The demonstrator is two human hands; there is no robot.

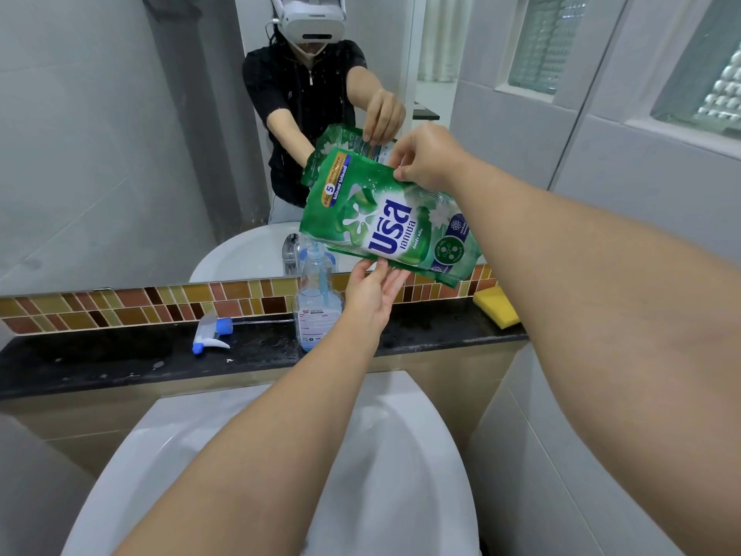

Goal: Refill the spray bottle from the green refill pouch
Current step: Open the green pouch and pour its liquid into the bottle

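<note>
1. Head view, centre of frame: the green refill pouch (pixel 391 220) is held tilted, its lower left corner directly above the neck of the clear spray bottle (pixel 316 302).
2. A thin blue stream runs from that corner into the bottle; the pouch opening itself is hard to make out.
3. The right hand (pixel 425 156) pinches the pouch's upper edge, fingers closed on it.
4. The left hand (pixel 371 292) supports the pouch's lower edge from beneath, fingers extended and spread; its forearm hides the bottle's lower right side.
5. The bottle stands on the black ledge (pixel 120 359).
6. Left of centre, the detached trigger sprayer head (pixel 212 335) lies on the ledge.
7. Right, a yellow sponge (pixel 495 307) is partly hidden by the right forearm.
</note>
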